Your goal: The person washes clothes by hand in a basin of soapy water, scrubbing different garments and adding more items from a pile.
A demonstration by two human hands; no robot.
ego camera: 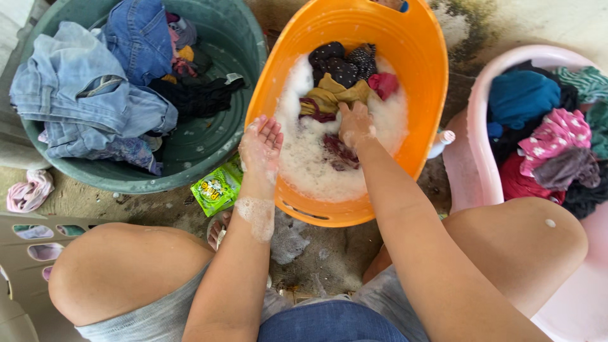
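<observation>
An orange oval tub point(418, 57) sits in front of me, holding foamy water and a heap of wet clothes: a mustard garment point(332, 95), a dark dotted one point(335, 63) and a red one point(384, 83). My right hand point(356, 125) is down in the suds, fingers closed on the mustard garment. My left hand point(261, 144) hovers at the tub's left rim, open, palm up and covered in foam, holding nothing. Foam also clings to my left forearm.
A green basin point(218, 136) at the left holds jeans point(82, 95) and dark clothes. A pink tub point(481, 145) at the right holds mixed coloured laundry. A green detergent sachet point(217, 188) lies on the wet concrete. A pink cloth point(28, 191) lies far left. My knees frame the bottom.
</observation>
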